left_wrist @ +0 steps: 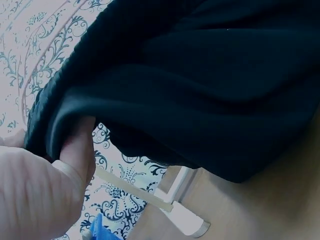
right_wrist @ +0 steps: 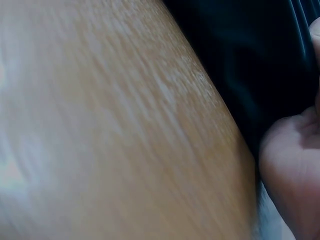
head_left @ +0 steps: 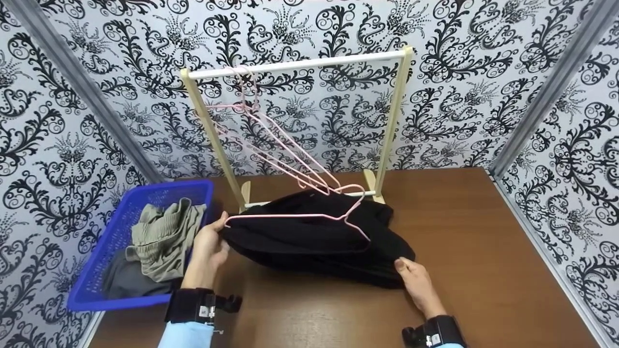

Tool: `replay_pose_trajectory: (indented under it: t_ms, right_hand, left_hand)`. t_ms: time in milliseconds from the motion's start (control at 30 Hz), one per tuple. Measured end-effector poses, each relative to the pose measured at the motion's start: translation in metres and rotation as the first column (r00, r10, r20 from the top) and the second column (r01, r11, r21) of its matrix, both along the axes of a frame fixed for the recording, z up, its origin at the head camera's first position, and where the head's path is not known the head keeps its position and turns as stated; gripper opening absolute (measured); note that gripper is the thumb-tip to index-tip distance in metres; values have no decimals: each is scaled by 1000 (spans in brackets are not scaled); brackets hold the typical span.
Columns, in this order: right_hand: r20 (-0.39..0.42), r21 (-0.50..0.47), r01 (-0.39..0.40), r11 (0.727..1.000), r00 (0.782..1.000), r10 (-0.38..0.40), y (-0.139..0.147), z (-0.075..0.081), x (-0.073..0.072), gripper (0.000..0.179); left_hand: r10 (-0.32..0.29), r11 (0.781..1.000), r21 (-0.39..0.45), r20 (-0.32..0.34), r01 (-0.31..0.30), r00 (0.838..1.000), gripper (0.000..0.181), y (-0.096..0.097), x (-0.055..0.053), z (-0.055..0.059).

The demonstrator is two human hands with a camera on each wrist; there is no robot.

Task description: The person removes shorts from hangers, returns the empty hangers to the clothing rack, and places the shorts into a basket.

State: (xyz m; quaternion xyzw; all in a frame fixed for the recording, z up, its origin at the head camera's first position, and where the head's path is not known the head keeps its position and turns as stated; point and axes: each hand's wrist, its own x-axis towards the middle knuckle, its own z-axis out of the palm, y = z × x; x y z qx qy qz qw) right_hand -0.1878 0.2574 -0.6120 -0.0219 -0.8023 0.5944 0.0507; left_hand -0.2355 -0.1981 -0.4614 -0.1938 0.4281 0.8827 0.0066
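Note:
A black garment (head_left: 309, 261) with a gathered, elastic-looking edge (left_wrist: 65, 70) is held up above the table between both hands. My left hand (head_left: 211, 241) grips its left end, thumb and fingers pinching the cloth. The right hand (head_left: 417, 282) pinches the garment's right edge; in the right wrist view only part of that hand (right_wrist: 295, 165) shows, at the frame's right side. A pink hanger (head_left: 285, 216) lies across the garment, its hook toward the upper right. Its left tip is at my left fingers, and its right tip is against the black cloth.
Behind the garment stands a rack with a white rail (head_left: 300, 65), with several pink hangers (head_left: 285, 140) hung toward its left. A blue basket (head_left: 99, 256) on the left holds khaki clothing (head_left: 167, 237) and dark grey cloth (head_left: 128, 278). Patterned walls surround the brown table (head_left: 483, 270).

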Motion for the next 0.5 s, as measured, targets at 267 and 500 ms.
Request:
replay_pose_trajectory:
  t_ms: [267, 500]
  right_hand:
    - [50, 75, 5, 997, 999, -9, 0, 0, -1, 40]
    - [68, 13, 14, 1000, 998, -15, 1, 2, 2, 36]
  left_hand:
    - [-7, 1000, 29, -20, 8, 1000, 24, 4, -2, -8]
    - [-34, 987, -155, -4, 33, 999, 42, 8, -5, -16]
